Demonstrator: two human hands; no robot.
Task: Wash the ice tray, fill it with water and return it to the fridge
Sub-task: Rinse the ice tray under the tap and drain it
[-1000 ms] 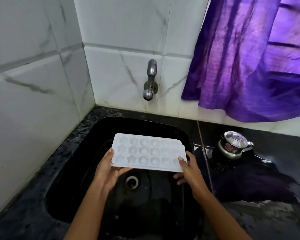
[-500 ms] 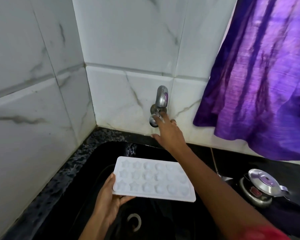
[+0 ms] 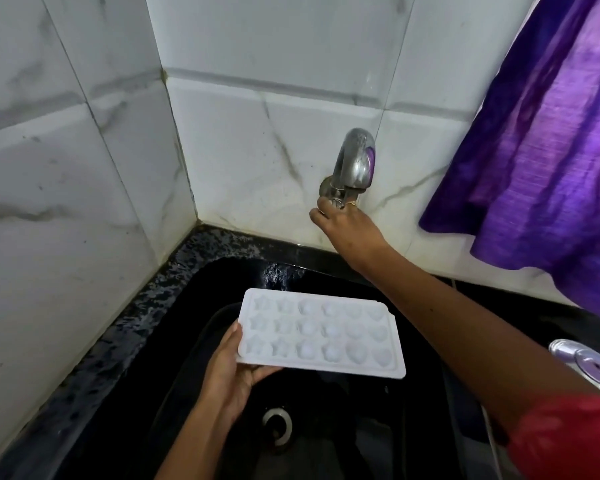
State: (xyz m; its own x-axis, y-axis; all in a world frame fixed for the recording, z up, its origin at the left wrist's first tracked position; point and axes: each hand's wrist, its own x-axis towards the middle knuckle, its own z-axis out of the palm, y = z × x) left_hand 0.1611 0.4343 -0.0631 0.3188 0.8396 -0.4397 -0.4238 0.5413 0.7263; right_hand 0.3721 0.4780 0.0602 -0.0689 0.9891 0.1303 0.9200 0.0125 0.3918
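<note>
A white ice tray (image 3: 321, 332) with star and round moulds is held level over the black sink (image 3: 201, 306). My left hand (image 3: 231, 372) grips its left short edge, thumb on top. My right hand (image 3: 345, 226) is stretched out to the wall and closed around the lower part of the metal tap (image 3: 355, 162). No water is seen running from the tap. The tray's right end hangs free, with nothing under it.
The sink drain (image 3: 278, 426) lies below the tray. White marble tiles (image 3: 66, 202) close the left side and back. A purple curtain (image 3: 541, 150) hangs at the right. A metal lidded pot (image 3: 589, 365) stands on the black counter at the right edge.
My right hand let go of the tray's right edge and reached up to the tap, now closed around it. The left hand holds the tray alone. The view moved closer to the wall.
</note>
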